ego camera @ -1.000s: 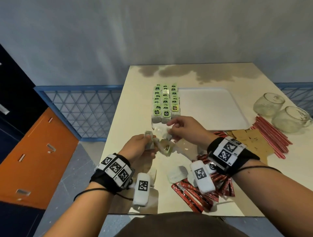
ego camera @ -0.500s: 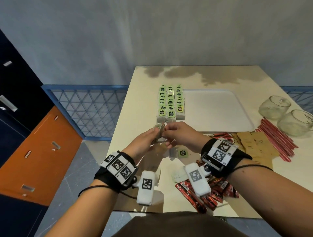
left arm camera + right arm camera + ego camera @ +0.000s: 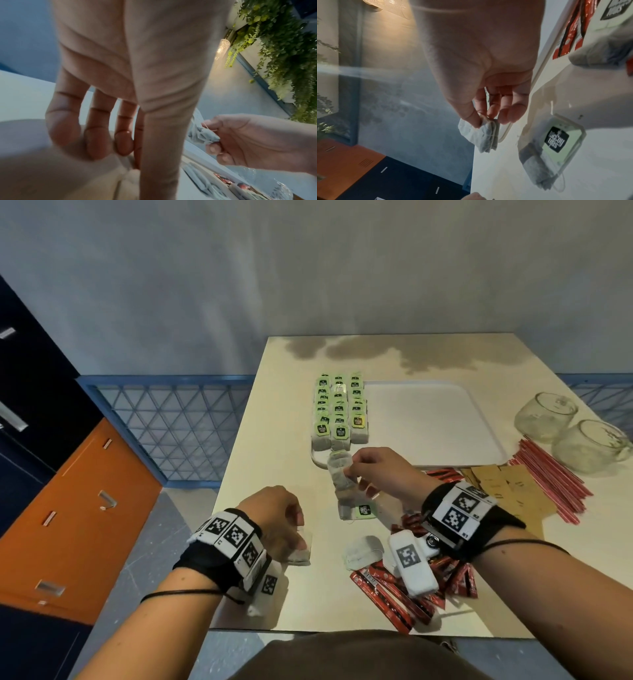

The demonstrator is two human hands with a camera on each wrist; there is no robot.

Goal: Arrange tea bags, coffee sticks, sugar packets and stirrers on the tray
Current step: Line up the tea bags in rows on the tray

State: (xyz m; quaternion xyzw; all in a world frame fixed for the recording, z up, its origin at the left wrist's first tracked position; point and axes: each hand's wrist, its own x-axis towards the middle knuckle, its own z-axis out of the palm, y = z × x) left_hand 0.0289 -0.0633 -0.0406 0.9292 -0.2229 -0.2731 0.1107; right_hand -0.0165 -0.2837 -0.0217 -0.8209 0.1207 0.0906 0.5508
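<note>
Several green-tagged tea bags point(image 3: 339, 412) stand in three rows on the left side of the white tray point(image 3: 428, 422). My right hand point(image 3: 352, 474) pinches a grey tea bag point(image 3: 338, 472) between thumb and fingers just above the tray's near left corner; the same tea bag point(image 3: 481, 135) hangs from the fingertips in the right wrist view. My left hand point(image 3: 294, 535) is lower, near the table's front left. Its fingertips and thumb close on a tea bag in a clear wrapper point(image 3: 303, 549). Another wrapped, tagged tea bag point(image 3: 356, 510) lies on the table between the hands.
A white tea bag point(image 3: 363, 547) and a heap of red coffee sticks point(image 3: 394, 594) lie under my right wrist. Brown sugar packets point(image 3: 507, 487), red stirrers point(image 3: 548, 474) and two glass cups point(image 3: 548, 417) sit to the right of the tray. The table's left edge drops to the floor.
The hands, together over the table half a second ago, have parted. The left went down and left to a wrapped tea bag. The right carried its tea bag toward the tray corner.
</note>
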